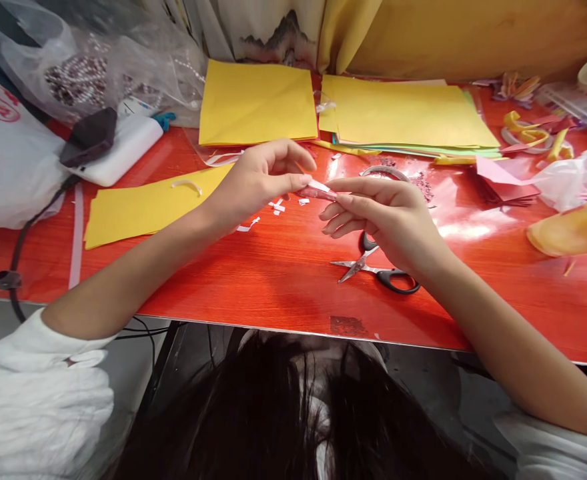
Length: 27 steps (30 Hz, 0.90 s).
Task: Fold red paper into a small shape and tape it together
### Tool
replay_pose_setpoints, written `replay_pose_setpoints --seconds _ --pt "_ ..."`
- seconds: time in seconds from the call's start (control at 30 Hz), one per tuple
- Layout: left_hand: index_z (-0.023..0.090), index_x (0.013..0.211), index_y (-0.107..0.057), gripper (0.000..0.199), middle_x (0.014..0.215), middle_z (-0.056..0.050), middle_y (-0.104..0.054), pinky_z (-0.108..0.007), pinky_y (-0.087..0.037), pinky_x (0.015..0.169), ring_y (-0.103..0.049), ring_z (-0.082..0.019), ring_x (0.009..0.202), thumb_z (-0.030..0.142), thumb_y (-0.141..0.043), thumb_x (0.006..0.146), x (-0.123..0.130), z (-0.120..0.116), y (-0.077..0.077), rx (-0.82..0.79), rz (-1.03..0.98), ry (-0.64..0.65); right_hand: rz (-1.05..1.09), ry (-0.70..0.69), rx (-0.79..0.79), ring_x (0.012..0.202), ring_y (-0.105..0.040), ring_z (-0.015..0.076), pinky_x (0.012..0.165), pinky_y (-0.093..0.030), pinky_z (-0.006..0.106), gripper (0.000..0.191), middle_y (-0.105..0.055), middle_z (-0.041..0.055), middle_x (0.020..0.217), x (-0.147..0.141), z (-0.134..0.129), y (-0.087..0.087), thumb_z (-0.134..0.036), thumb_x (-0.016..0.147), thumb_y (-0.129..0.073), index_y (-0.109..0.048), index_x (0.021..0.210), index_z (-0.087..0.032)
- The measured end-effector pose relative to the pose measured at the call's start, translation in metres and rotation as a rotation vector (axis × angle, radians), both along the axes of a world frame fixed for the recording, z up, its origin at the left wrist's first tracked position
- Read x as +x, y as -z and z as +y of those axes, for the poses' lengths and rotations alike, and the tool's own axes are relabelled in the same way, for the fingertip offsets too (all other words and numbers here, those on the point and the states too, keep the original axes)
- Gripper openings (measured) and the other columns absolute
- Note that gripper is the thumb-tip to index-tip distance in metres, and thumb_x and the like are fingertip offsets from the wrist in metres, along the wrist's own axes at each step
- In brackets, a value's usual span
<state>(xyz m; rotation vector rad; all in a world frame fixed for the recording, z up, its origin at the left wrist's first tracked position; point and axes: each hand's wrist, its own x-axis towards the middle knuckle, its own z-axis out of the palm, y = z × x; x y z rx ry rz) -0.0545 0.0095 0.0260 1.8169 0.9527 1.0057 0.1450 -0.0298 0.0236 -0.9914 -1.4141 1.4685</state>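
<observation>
A small pinkish-red strip with a white upper face, apparently paper, is held over the middle of the red table. My left hand pinches its left end between thumb and fingertips. At the other end, the thumb and forefinger of my right hand close on it, the remaining fingers loosely curled. Open-bladed scissors with black handles lie below my right hand, which covers part of them. Tiny white paper scraps are scattered below my left hand.
Yellow paper sheets and a stack of coloured paper lie at the back. Another yellow sheet lies left, near a white box and plastic bags. Pink paper pieces and a yellowish cup are at right.
</observation>
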Motion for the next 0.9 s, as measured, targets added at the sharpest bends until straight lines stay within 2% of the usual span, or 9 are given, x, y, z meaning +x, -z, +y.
replay_pose_setpoints --seconds 0.13,0.23,0.33,0.43,0.5,0.63,0.77,0.9 --pt "0.017 0.083 -0.064 0.009 0.085 -0.002 -0.064 -0.027 -0.050 0.072 -0.060 -0.012 0.077 0.014 -0.060 0.075 0.001 0.000 0.001 -0.020 -0.034 0.056 -0.040 0.029 -0.009 0.070 -0.069 0.0150 0.072 -0.059 0.030 0.016 -0.070 0.0050 0.081 0.000 -0.001 -0.001 -0.025 0.085 -0.060 -0.065 0.097 -0.014" --pt "0.019 0.083 -0.069 0.014 0.087 -0.001 -0.067 -0.028 -0.051 0.073 -0.061 -0.012 0.079 0.017 -0.056 0.077 -0.001 0.003 0.001 -0.182 -0.109 0.111 -0.067 0.047 0.001 0.071 -0.069 0.0155 0.074 -0.059 0.032 0.017 -0.070 0.0054 0.081 -0.001 -0.002 -0.003 -0.026 0.084 -0.061 -0.065 0.096 -0.015" --pt "0.019 0.086 -0.072 0.027 0.086 -0.004 -0.068 -0.030 -0.052 0.072 -0.062 -0.014 0.079 0.034 -0.049 0.087 -0.004 0.007 -0.001 -0.364 -0.146 0.178 -0.068 0.040 0.015 0.073 -0.069 0.0162 0.075 -0.059 0.033 0.017 -0.069 0.0056 0.082 0.000 -0.002 -0.004 -0.026 0.084 -0.061 -0.066 0.097 -0.015" --pt "0.018 0.083 -0.072 0.049 0.083 -0.006 -0.066 -0.031 -0.052 0.071 -0.063 -0.016 0.078 0.049 -0.036 0.092 -0.005 0.009 -0.002 -0.410 -0.163 0.202 -0.072 0.048 0.029 0.073 -0.070 0.0159 0.076 -0.059 0.033 0.015 -0.068 0.0052 0.081 0.001 -0.002 -0.005 -0.024 0.084 -0.061 -0.067 0.095 -0.016" --pt "0.017 0.082 -0.070 0.041 0.082 -0.005 -0.065 -0.029 -0.051 0.070 -0.062 -0.015 0.078 0.045 -0.042 0.092 -0.005 0.008 -0.002 -0.315 -0.169 0.138 -0.075 0.066 0.039 0.071 -0.070 0.0156 0.074 -0.059 0.032 0.014 -0.069 0.0048 0.079 0.000 -0.003 -0.007 -0.022 0.084 -0.060 -0.066 0.094 -0.014" --pt "0.016 0.086 -0.067 0.012 0.081 -0.002 -0.065 -0.028 -0.050 0.068 -0.061 -0.012 0.073 0.027 -0.061 0.084 -0.001 -0.001 -0.003 0.021 -0.060 0.044 -0.109 0.091 0.071 0.068 -0.069 0.0151 0.070 -0.060 0.031 0.010 -0.069 0.0036 0.075 -0.003 -0.004 -0.010 -0.020 0.084 -0.060 -0.066 0.089 -0.014" --pt "0.020 0.088 -0.067 0.010 0.087 -0.001 -0.068 -0.028 -0.049 0.066 -0.062 -0.013 0.075 0.028 -0.060 0.085 0.000 -0.008 -0.006 0.297 0.154 0.094 -0.107 0.119 0.065 0.067 -0.069 0.0152 0.069 -0.059 0.030 0.006 -0.069 0.0035 0.074 -0.004 -0.006 -0.012 -0.018 0.083 -0.062 -0.067 0.083 -0.015" --pt "0.020 0.094 -0.067 0.014 0.082 0.000 -0.069 -0.027 -0.047 0.063 -0.061 -0.009 0.070 0.030 -0.059 0.087 -0.001 -0.003 -0.002 0.463 0.191 0.218 -0.043 0.127 -0.005 0.070 -0.069 0.0165 0.070 -0.058 0.029 0.003 -0.069 0.0048 0.073 -0.003 -0.008 -0.016 -0.012 0.083 -0.062 -0.065 0.082 -0.013"
